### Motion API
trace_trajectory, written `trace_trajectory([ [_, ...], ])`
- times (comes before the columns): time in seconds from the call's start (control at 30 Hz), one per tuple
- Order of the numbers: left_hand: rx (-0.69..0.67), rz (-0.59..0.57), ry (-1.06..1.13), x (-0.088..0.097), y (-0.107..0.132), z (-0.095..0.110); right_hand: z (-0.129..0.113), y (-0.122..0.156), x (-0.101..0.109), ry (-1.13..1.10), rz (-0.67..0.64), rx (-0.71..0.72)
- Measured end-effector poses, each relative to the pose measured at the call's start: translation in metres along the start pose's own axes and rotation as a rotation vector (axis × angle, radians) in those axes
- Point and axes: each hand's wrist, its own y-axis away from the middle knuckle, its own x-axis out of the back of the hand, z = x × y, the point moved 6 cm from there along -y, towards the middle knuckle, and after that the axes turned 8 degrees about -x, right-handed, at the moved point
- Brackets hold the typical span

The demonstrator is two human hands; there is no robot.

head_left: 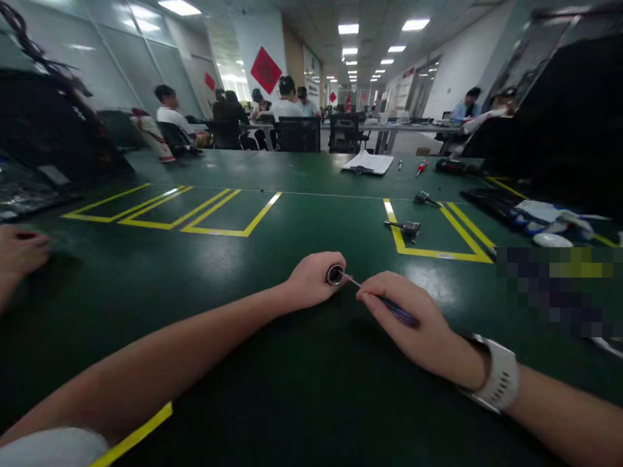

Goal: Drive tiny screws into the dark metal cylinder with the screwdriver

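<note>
Near the middle of the green table, my left hand (314,280) is wrapped round a small cylindrical metal part (335,275), its round open end turned toward me. My right hand (406,318) pinches a screwdriver (400,312) by its dark bluish handle. The thin shaft points left, and its tip reaches the mouth of the metal part; whether it touches the inside I cannot tell. Most of the part's body is hidden by my left fingers. Beyond my right hand, a small dark metal piece with a shaft (406,227) lies inside a yellow tape outline (438,255).
A second metal piece (427,199) lies farther back. Behind are a clipboard with paper (368,162), a red-handled tool (421,167) and a dark tool (457,167). Gloves (549,217) and a white round object (553,240) sit at right. Another person's hand (22,256) rests at far left.
</note>
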Motion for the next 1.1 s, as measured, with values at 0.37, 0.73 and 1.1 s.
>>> trace_trajectory([
  [0.37, -0.058, -0.006, -0.076, 0.000, 0.000, 0.005, 0.000, 0.000, -0.006, -0.037, -0.134, -0.014],
  [0.73, -0.076, -0.035, -0.101, 0.000, -0.002, 0.007, 0.007, 0.001, 0.002, -0.078, 0.000, -0.152],
  [1.1, -0.127, -0.005, -0.053, 0.003, 0.000, 0.012, 0.041, 0.001, -0.006, -0.730, -0.014, -0.531],
])
